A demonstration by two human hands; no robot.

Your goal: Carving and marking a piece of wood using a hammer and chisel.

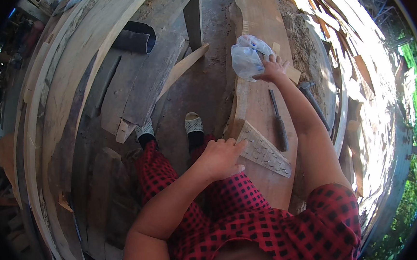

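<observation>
My right hand (273,70) reaches forward to a clear, crumpled plastic bag (247,57) on a long wooden plank (259,97). Its fingers are spread at the bag's near right side, and nothing shows gripped in them. My left hand (221,159) hovers over my knee with thumb and fingers apart, holding nothing I can see. Just right of its fingertips lies a wedge-shaped piece of wood (263,151) studded with rows of small metal points. A chisel-like tool (279,125) with a thin shaft and dark handle rests on the plank beyond that wedge.
To the right of the plank lies a hammer-like tool (313,104). Small flat wood pieces (293,74) sit beside the bag. Long boards (79,52) lean at left, near a dark curved tube piece (134,37). Scrap wood (364,71) is piled at right.
</observation>
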